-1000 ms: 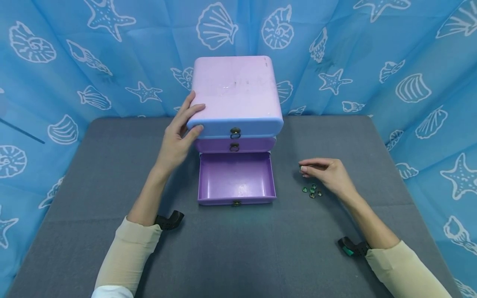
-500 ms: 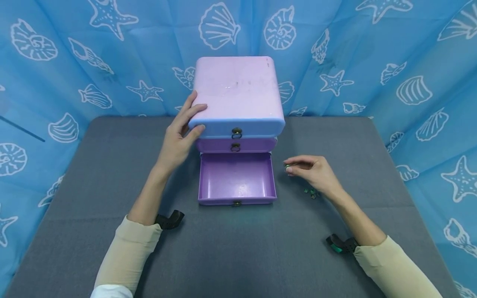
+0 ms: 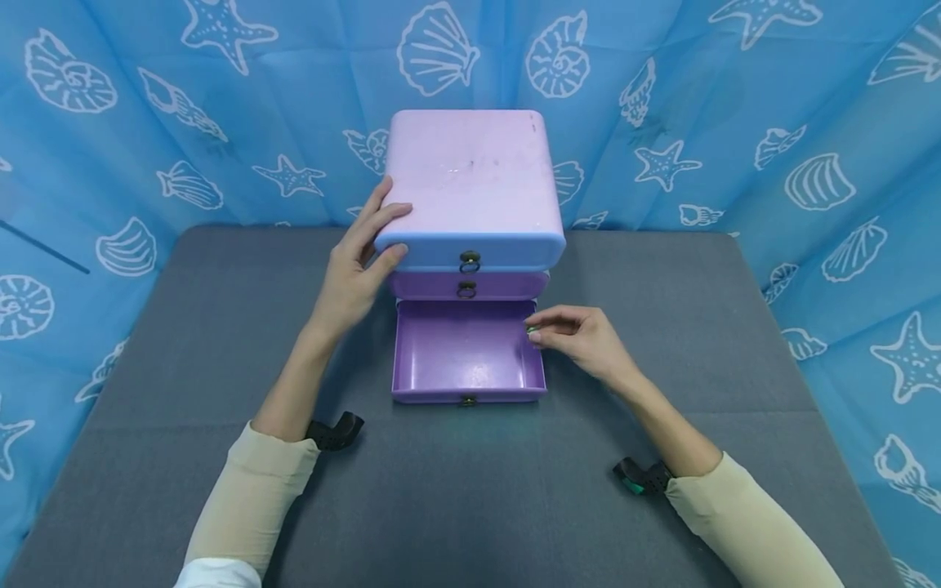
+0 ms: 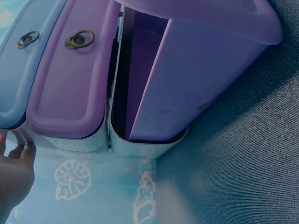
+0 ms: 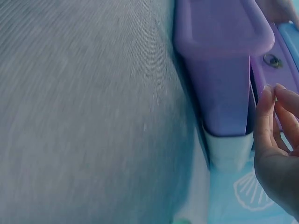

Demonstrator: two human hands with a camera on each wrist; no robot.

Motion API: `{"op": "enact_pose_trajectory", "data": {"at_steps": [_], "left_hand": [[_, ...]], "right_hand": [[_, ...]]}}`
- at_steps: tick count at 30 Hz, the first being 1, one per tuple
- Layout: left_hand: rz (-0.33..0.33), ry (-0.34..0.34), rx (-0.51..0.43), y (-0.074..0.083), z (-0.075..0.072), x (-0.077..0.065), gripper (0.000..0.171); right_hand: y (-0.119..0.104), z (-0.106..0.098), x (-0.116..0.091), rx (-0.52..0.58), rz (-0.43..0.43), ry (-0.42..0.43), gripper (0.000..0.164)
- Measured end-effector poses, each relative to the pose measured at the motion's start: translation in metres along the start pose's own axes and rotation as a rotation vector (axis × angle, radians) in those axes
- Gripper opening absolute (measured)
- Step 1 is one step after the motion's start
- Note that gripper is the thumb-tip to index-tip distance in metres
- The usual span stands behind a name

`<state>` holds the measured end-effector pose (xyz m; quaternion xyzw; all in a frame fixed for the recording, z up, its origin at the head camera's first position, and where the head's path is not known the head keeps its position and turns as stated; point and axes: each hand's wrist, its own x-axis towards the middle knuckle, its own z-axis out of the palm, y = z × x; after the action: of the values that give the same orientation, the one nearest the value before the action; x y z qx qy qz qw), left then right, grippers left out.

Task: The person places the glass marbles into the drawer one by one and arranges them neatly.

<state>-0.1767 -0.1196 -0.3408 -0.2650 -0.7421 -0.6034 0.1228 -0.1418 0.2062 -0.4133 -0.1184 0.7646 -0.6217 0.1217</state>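
A small drawer cabinet with a pale pink top stands at the middle back of the table. Its blue top drawer and purple middle drawer are closed, while the purple bottom drawer is pulled out with a bare floor. My left hand rests on the cabinet's front left corner, fingers spread over the top and side, thumb against the front. At the pulled-out drawer's right wall, my right hand pinches a small shiny green gem between thumb and fingertips. In the right wrist view the gem barely shows.
A grey cloth covers the table. Behind it hangs a blue curtain with white shells and starfish. Each wrist wears a black camera mount. My right forearm covers the spot where several loose green gems lay.
My right hand has carried the pinched gem leftward from beside the loose gems to the bottom drawer's right wall. The left hand stays on the cabinet corner.
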Motion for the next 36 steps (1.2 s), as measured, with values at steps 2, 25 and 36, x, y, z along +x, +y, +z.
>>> {"op": "enact_pose_trajectory", "data": {"at_steps": [2, 25, 36], "left_hand": [[0.001, 0.002, 0.001, 0.0, 0.0, 0.0, 0.041], [0.021, 0.0, -0.003, 0.0, 0.001, 0.001, 0.04], [0.02, -0.002, 0.004, -0.002, 0.0, 0.0, 0.041]], "right_hand": [[0.0, 0.005, 0.003, 0.003, -0.01, -0.013, 0.025], [-0.005, 0.043, 0.028, 0.062, 0.014, -0.088, 0.025], [-0.008, 0.059, 0.041, 0.038, 0.049, -0.111, 0.023]]}}
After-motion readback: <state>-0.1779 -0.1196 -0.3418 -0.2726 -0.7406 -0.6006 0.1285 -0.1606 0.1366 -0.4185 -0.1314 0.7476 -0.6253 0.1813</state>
